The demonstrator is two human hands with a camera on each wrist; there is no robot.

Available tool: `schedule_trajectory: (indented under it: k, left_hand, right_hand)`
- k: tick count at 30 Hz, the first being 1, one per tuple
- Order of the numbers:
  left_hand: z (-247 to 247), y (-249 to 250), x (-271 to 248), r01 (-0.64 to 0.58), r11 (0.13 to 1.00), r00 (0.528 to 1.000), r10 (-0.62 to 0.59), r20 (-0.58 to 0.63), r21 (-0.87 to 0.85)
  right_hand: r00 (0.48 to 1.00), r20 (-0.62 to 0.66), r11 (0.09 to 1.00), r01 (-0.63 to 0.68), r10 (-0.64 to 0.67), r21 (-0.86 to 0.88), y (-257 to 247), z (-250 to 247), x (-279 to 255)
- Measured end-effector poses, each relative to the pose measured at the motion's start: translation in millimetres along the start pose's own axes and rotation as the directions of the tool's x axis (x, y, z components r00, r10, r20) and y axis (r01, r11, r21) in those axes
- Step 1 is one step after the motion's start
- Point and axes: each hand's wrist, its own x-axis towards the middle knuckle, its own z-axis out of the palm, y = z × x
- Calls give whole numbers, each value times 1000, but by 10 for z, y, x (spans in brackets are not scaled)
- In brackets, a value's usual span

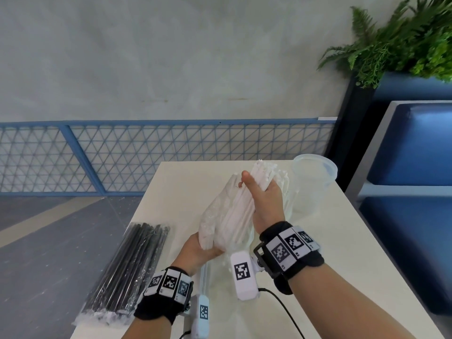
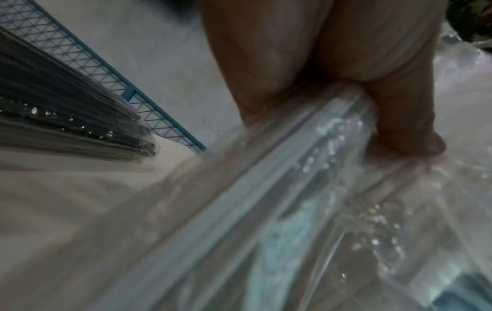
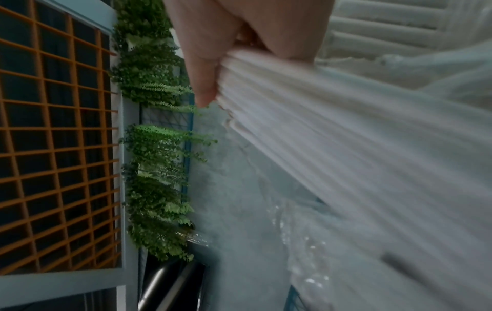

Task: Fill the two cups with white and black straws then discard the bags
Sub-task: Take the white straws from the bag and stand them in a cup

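A bundle of white straws [image 1: 238, 204] in a clear plastic bag [image 1: 210, 218] is held tilted above the white table [image 1: 342, 253]. My right hand [image 1: 263, 199] grips the bare upper part of the straws [image 3: 306, 117], thumb on top. My left hand [image 1: 198, 248] grips the lower end of the bag [image 2: 333, 168] from below. A clear plastic cup [image 1: 311, 182] stands just right of the bundle; a second cup is not in view. A sealed bag of black straws [image 1: 132, 267] [image 2: 66, 109] lies at the table's left edge.
The table's left edge drops to a grey floor. A blue mesh railing [image 1: 146, 155] runs behind it. A blue padded bench [image 1: 411, 172] and a fern planter [image 1: 403, 40] stand to the right. Wrist-camera cables [image 1: 286, 311] trail over the near part of the table.
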Motion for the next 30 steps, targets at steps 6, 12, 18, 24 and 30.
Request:
schedule_trajectory:
  k: [6, 12, 18, 24, 30]
  left_hand:
    - [40, -18, 29, -17, 999, 999, 18, -47, 33]
    - [62, 16, -3, -3, 998, 1000, 4, -14, 55]
    - [43, 12, 12, 3, 1000, 1000, -3, -13, 5]
    - [37, 24, 1, 76, 987, 989, -93, -113, -143]
    - [70, 64, 7, 48, 989, 976, -76, -202, -139]
  right_hand:
    - [975, 100, 978, -192, 200, -83, 197, -21, -149]
    - [968, 102, 972, -222, 229, -77, 302, -43, -145]
    - [955, 149, 965, -261, 257, 11, 259, -51, -138]
    - [975, 122, 977, -195, 184, 83, -2, -145, -66]
    - [981, -118, 916, -96, 153, 388, -188, -233, 85]
